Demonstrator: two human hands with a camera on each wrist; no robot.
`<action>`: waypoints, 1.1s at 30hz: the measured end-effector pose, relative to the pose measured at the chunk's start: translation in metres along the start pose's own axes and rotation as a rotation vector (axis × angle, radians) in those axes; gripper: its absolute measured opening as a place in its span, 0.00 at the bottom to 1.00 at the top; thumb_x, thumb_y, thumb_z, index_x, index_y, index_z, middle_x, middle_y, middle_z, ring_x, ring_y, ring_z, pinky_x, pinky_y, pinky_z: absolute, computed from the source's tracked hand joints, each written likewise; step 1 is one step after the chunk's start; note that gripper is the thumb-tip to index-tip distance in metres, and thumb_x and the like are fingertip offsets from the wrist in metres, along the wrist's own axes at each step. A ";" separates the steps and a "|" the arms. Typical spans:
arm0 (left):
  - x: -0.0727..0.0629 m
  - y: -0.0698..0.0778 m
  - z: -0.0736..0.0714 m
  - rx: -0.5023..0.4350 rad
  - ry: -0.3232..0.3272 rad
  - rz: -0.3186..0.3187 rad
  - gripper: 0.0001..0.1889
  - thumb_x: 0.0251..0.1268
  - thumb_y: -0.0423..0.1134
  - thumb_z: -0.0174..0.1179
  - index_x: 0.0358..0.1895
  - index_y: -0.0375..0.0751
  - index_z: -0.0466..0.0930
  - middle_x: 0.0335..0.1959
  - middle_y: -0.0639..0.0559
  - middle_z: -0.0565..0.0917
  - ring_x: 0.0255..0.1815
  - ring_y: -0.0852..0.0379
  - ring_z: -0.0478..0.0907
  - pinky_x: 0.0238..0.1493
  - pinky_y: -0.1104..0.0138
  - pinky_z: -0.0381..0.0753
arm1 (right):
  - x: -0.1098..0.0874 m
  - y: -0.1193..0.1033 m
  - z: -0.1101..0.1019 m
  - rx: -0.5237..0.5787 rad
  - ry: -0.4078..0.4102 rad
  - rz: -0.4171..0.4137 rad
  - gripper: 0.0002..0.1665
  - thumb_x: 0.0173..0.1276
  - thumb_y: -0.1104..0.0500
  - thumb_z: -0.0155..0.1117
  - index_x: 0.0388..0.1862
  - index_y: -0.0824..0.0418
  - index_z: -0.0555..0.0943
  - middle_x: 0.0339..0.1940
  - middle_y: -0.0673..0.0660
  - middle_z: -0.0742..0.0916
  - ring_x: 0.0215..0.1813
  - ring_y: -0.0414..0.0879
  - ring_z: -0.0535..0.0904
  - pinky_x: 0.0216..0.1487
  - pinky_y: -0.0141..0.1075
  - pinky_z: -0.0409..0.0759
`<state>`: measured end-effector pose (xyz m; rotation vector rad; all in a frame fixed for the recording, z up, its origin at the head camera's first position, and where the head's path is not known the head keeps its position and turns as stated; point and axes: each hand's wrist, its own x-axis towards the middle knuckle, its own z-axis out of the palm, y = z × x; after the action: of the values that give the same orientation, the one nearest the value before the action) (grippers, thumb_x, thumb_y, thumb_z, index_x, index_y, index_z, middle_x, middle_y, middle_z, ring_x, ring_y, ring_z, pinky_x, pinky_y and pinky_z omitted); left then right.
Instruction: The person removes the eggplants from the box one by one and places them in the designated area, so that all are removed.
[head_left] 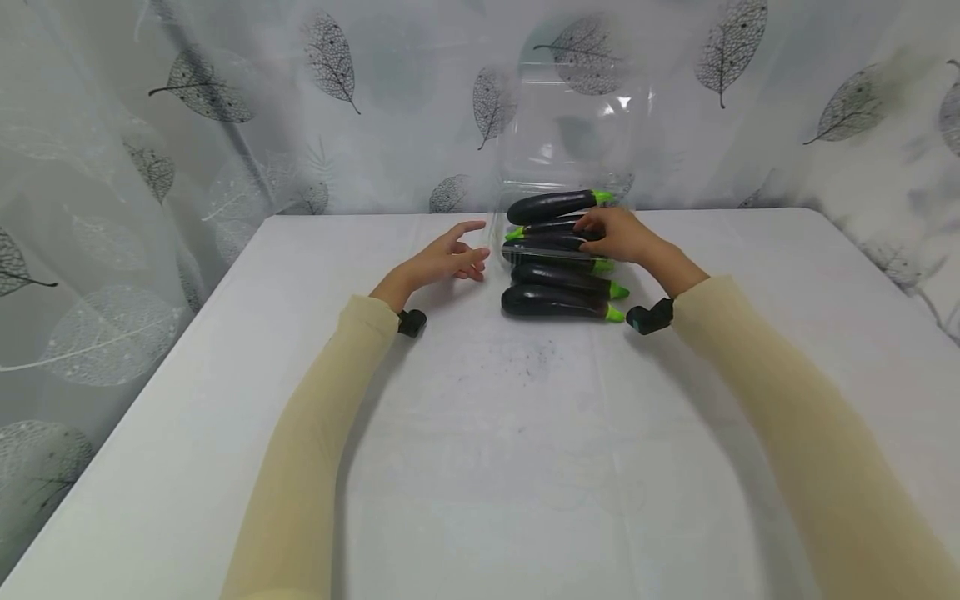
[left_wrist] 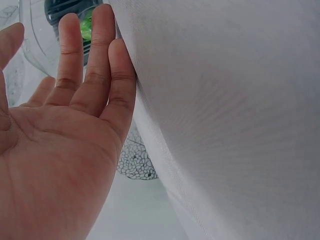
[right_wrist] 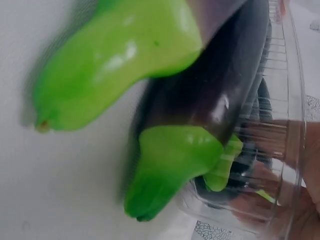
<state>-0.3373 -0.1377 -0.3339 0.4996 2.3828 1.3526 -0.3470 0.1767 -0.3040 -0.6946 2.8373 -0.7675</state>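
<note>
A clear plastic clamshell box [head_left: 491,237] stands at the back of the table with several dark eggplants lying crosswise in it. The rearmost eggplant [head_left: 551,203] rests highest, its green stem to the right. My right hand [head_left: 618,235] reaches over the box's right side and pinches the end of an eggplant inside between thumb and fingers. Through the box wall, the right wrist view shows those fingers around a dark eggplant. My left hand [head_left: 442,257] is just left of the box, fingers loosely spread and holding nothing; its palm [left_wrist: 55,160] shows in the left wrist view.
Two eggplants lie on the table in front of the box, a nearer one [head_left: 551,302] and one behind it [head_left: 558,277], green stems right. The box's clear lid [head_left: 573,125] stands raised against a leaf-patterned curtain [head_left: 405,100]. White cloth covers the table [head_left: 480,467].
</note>
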 end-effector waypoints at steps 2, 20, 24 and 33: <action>0.000 0.000 0.000 0.002 -0.001 0.000 0.35 0.74 0.50 0.54 0.77 0.52 0.48 0.48 0.40 0.81 0.46 0.50 0.83 0.52 0.63 0.77 | 0.001 -0.001 0.001 -0.001 0.008 0.006 0.23 0.69 0.66 0.60 0.60 0.74 0.73 0.59 0.76 0.76 0.63 0.68 0.71 0.62 0.57 0.69; 0.001 0.002 0.000 0.006 -0.002 0.001 0.35 0.74 0.49 0.54 0.77 0.52 0.48 0.49 0.40 0.81 0.47 0.49 0.83 0.52 0.63 0.76 | 0.000 -0.001 0.003 0.007 0.047 0.023 0.22 0.69 0.65 0.62 0.59 0.73 0.74 0.58 0.77 0.77 0.60 0.69 0.73 0.60 0.57 0.70; 0.001 0.002 0.000 0.008 -0.002 -0.004 0.35 0.74 0.49 0.54 0.78 0.52 0.48 0.49 0.39 0.81 0.47 0.49 0.83 0.52 0.63 0.76 | 0.001 0.000 0.003 0.009 0.062 0.015 0.22 0.68 0.64 0.62 0.59 0.73 0.75 0.57 0.76 0.78 0.59 0.68 0.74 0.59 0.57 0.71; 0.000 0.001 0.001 0.005 0.000 -0.001 0.35 0.74 0.49 0.54 0.78 0.52 0.48 0.49 0.40 0.81 0.47 0.49 0.83 0.53 0.63 0.76 | 0.000 0.003 0.005 0.024 0.086 0.003 0.22 0.68 0.64 0.64 0.59 0.71 0.75 0.57 0.75 0.78 0.59 0.67 0.74 0.60 0.57 0.70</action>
<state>-0.3371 -0.1365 -0.3334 0.4997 2.3866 1.3474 -0.3471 0.1765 -0.3099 -0.6694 2.8995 -0.8493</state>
